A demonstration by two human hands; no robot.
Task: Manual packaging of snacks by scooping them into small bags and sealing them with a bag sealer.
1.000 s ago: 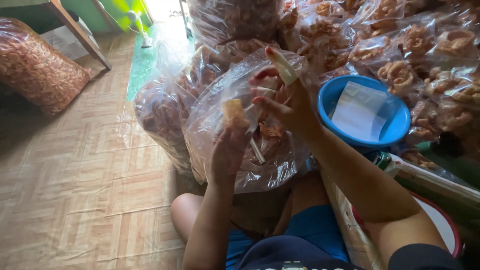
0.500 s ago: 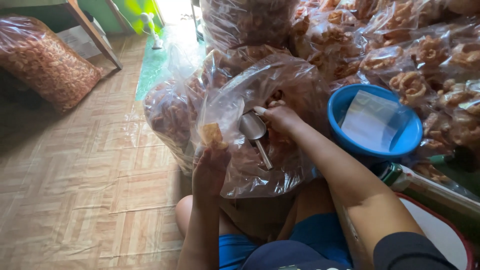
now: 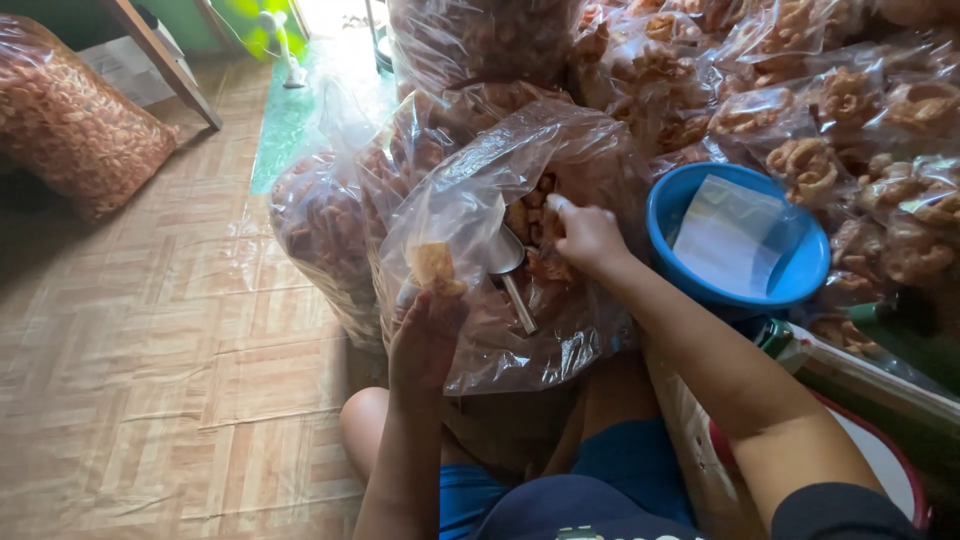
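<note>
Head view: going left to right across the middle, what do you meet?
Sack of fried snacks → parquet floor → left hand → metal scoop → right hand → blue bowl.

Large bag (image 3: 520, 270): thin clear plastic film, glossy, heavily wrinkled. Contents: rough, puffed, matt fried snacks. Scoop (image 3: 507, 262) inside it: smooth dull-grey metal, faint sheen. Snack piece (image 3: 434, 266) at left hand (image 3: 425, 340): porous, matt crust. Bowl (image 3: 800, 280): smooth blue plastic, semi-gloss; 1 small clear plastic bag (image 3: 730, 235) in it, flat, slightly cloudy. Floor (image 3: 150, 350): wood-pattern sheet covering, satin, creased. Shorts (image 3: 620, 460): blue cloth, matt.
</note>
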